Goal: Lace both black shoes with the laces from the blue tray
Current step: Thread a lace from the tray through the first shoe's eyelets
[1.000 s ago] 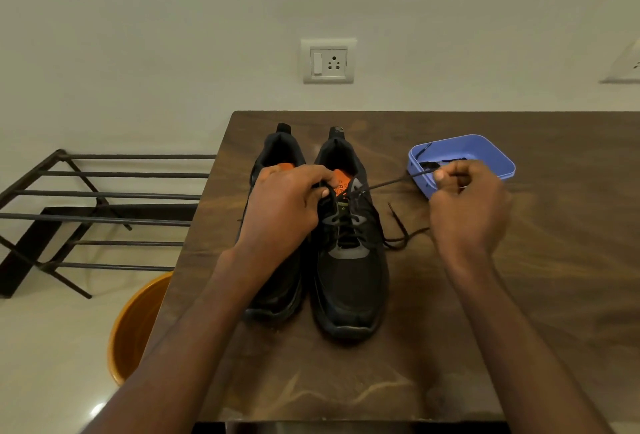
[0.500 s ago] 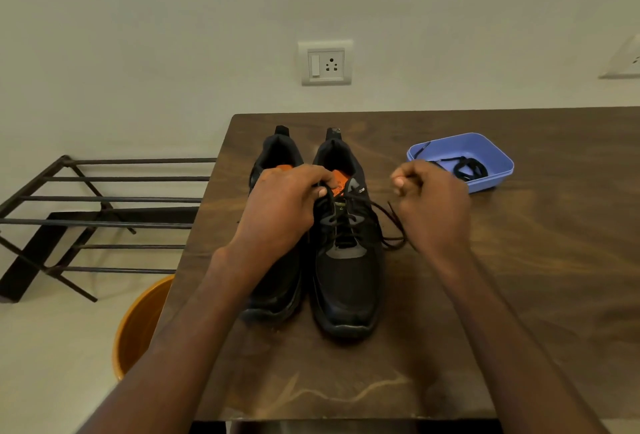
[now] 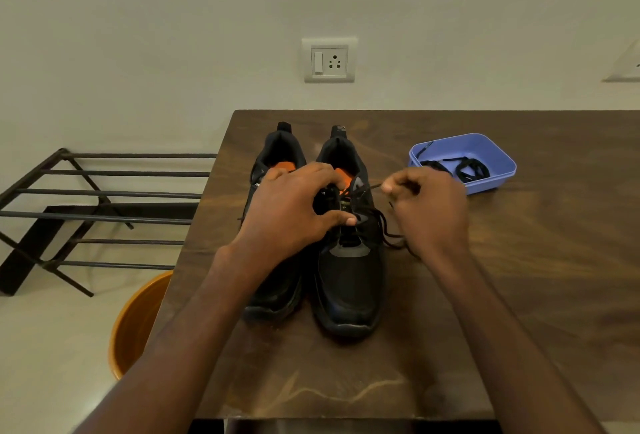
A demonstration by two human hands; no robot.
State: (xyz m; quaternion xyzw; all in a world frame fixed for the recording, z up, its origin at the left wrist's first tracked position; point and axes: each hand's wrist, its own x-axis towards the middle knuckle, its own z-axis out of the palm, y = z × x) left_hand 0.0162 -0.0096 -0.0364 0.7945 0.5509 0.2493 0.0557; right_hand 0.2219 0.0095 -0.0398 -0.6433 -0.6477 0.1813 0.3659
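One head-worn camera looks forward and down (wide-angle, seemingly close) over the table (image 3: pixel 485 277).

I look down at a dark brown wooden table (image 3: pixel 519 277) with a swirling grain, its far edge set against a plain off-white wall (image 3: pixel 173 35). On that wall, above the table, sits a white switch-and-socket plate (image 3: pixel 329 60); the corner of a second plate (image 3: pixel 625 63) shows at the right edge. To my left a black metal rack (image 3: pixel 97 205) of long bars stands on the pale, glossy floor (image 3: pixel 45 347). An orange bucket (image 3: pixel 135 322) stands half hidden beside the table's left edge. The light is soft and even.
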